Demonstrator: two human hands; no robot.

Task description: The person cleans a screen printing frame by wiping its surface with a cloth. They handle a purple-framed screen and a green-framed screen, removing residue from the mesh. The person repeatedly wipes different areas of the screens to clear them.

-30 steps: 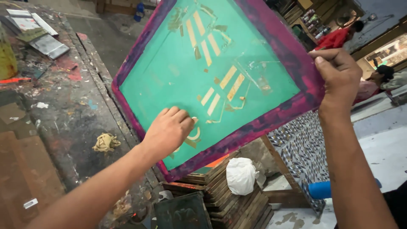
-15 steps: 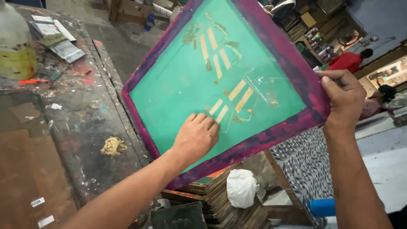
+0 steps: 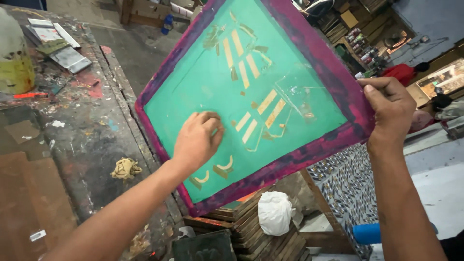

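Shifted leftward across the mesh, the left hand [image 3: 197,137] is being pressed, fingers curled, against one green-meshed, magenta-framed printing screen [image 3: 212,92], tilted with its long axis running near-left to far-right; its right edge is being gripped by the right hand [image 3: 390,107].

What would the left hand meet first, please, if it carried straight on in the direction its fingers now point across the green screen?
The left hand rests on the green mesh, fingers aimed up and right. It would probably cross the pale stencil bars first; the magenta frame lies beyond.
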